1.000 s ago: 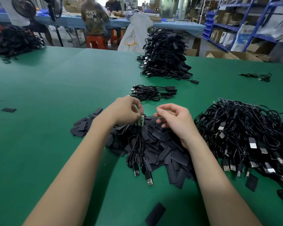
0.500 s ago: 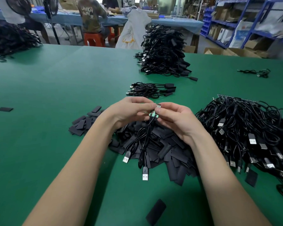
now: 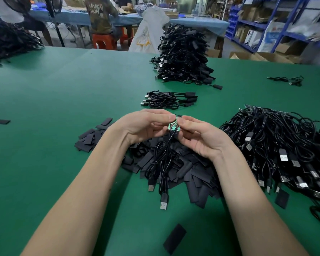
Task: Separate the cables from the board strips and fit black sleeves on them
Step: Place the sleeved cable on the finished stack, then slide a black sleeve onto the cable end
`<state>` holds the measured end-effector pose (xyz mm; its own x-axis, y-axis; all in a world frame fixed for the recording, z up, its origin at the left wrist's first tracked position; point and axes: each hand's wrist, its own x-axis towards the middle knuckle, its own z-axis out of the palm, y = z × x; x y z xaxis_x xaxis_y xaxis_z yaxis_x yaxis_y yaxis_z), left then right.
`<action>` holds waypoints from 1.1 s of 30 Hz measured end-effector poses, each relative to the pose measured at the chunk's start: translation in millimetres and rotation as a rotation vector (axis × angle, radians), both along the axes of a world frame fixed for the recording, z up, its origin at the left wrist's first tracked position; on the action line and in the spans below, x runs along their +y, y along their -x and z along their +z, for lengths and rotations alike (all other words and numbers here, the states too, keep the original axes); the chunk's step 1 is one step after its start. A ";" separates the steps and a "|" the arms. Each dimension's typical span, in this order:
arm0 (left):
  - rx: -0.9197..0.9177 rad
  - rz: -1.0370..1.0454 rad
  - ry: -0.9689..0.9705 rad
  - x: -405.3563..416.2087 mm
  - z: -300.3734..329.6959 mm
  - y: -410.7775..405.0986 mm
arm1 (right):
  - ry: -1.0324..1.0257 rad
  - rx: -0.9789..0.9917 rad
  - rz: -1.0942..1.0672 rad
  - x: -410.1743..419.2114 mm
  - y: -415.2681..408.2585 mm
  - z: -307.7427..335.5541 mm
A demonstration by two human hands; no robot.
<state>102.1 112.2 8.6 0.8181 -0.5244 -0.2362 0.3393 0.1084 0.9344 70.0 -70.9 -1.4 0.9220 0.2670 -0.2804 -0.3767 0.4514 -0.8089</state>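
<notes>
Change: right hand has joined left hand at the board | Fingers: both pinch it above the sleeves, cables dangling | Step: separating | Next: likely snap boards apart, then sleeve.

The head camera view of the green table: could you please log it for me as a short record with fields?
left hand: left hand pinches the small green board from the left
right hand: right hand pinches the same board from the right
cables: two black cables hang from the board, plugs resting on the table
under the hands: heap of flat black sleeves
to the right: tangled cable heap
behind: small bundle of sleeved cables, then a tall cable stack
loose sleeve: one near the front edge
</notes>
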 end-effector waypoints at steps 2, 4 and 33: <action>0.040 -0.017 0.039 -0.6 0.1 0.5 | -0.019 0.006 0.004 -1.4 0.7 -0.1; 0.075 -0.040 0.099 -0.7 2.4 0.8 | -0.064 -0.002 0.039 -3.7 1.1 1.3; -0.194 0.156 -0.250 -6.2 7.1 4.7 | 0.527 -0.335 -0.128 -29.7 -9.4 -10.4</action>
<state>97.4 106.0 15.8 0.9262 -0.3346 -0.1738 0.1502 -0.0954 0.9840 79.4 -100.6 -11.8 0.9980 0.0534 -0.0345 -0.0337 -0.0148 -0.9993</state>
